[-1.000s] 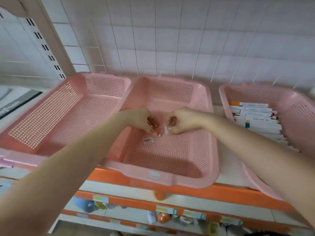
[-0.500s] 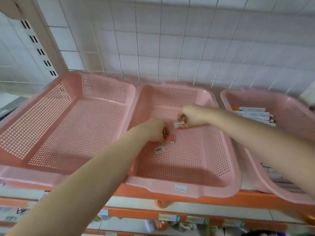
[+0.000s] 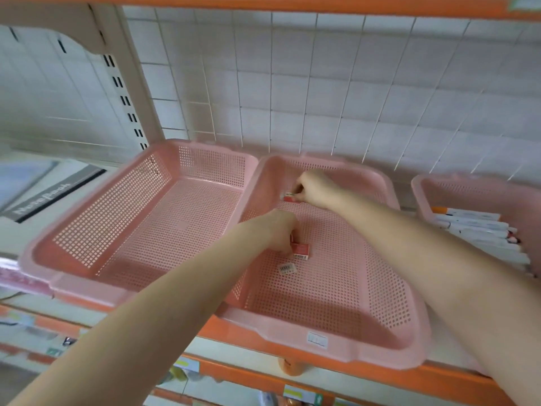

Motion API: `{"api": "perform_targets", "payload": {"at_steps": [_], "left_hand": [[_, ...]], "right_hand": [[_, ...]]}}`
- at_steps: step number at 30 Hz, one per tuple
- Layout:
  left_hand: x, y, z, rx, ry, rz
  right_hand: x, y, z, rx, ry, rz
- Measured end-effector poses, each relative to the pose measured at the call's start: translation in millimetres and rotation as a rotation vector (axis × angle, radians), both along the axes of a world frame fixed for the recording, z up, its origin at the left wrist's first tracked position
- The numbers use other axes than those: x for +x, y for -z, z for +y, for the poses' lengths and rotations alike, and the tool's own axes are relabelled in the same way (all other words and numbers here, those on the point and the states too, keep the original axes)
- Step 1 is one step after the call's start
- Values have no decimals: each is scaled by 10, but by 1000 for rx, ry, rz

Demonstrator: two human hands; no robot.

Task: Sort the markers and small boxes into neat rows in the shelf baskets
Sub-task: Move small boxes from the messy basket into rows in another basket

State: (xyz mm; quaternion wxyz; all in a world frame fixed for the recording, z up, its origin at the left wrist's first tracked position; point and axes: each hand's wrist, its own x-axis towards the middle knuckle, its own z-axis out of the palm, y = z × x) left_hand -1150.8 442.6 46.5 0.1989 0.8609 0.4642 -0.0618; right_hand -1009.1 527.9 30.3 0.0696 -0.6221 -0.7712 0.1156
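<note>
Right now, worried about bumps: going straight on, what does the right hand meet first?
Probably the middle basket's left wall near its far corner, just past the right hand's small box; depth is unclear.

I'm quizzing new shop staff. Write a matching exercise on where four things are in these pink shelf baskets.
1. left hand
2. right hand
3. small white barcoded piece
4. white plastic markers

A. in the right pink perforated plastic basket
B. far end of middle pink perforated plastic basket, pinching the farther small red box
C. middle basket's centre, gripping the nearer small red box
D. loose on the middle basket's floor, untouched

Pairs: 1-C, 2-B, 3-D, 4-A
</note>
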Motion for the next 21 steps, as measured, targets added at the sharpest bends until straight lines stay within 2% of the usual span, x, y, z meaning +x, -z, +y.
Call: {"api": "perform_targets", "payload": {"at_steps": [8, 11, 15, 18, 21], "left_hand": [[-48, -10, -6, -19, -45, 2], [-54, -43, -11, 21, -40, 11], [-27, -109, 53, 169, -72, 17], [-51, -176, 91, 252, -170, -86], [-68, -195, 42, 301, -203, -283]], "right_hand": [[-5, -28, -73, 24, -89, -64], [56, -139, -256, 28, -134, -3], [162, -208, -569, -161, -152, 84], [256, -218, -771, -385, -26, 360], [337, -236, -878, -480, 58, 700]]}}
